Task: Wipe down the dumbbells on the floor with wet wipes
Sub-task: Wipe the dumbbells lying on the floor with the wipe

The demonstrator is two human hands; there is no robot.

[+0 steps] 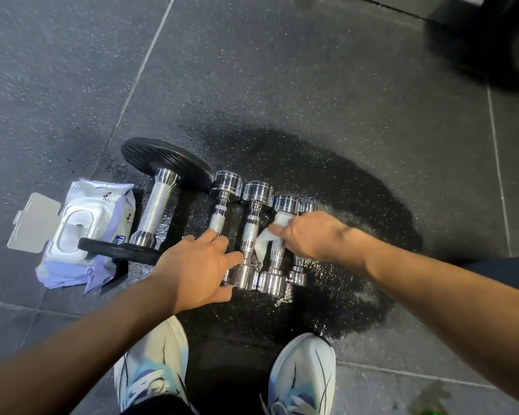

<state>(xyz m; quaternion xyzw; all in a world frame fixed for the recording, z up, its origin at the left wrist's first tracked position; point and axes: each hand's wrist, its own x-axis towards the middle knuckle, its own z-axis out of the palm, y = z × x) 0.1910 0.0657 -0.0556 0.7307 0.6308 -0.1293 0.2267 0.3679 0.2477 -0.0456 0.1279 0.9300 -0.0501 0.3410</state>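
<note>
Two sneakers [303, 378] nearest, short of the third chrome dumbbell [271, 283], my reference; it lies on the rubber floor [252, 70], third from left in a row of four, long axis running away from the person.

Left hand [198, 265] just left of it: fingers spread and mostly straight, nothing grasped; they rest across the first chrome dumbbell [219, 223] and touch the second chrome dumbbell [250, 232]; looks like steadying.

Right hand [309, 235] over its handle: fingers curled, pinching a white wet wipe [264, 247] against the grip; wipe trails toward the near head.

Fourth chrome dumbbell [297, 274], the smallest, sits on its right; touching or just beside, can't tell.

Handling call: solid chrome, heavy for size, rigid; round heads, so they'll roll. Wet chrome will be slick; take hold at the knurled centre, not the polished heads. Wipe is limp, light, bunches easily.

Further left of it: plate-loaded dumbbell [156, 211], near plate over the edge of the wipe pack [84, 235]; lid [33, 220] flipped open.

Dark wet patch [357, 181] spreads beyond and right of it; blurred dark object far beyond, unidentifiable.
</note>
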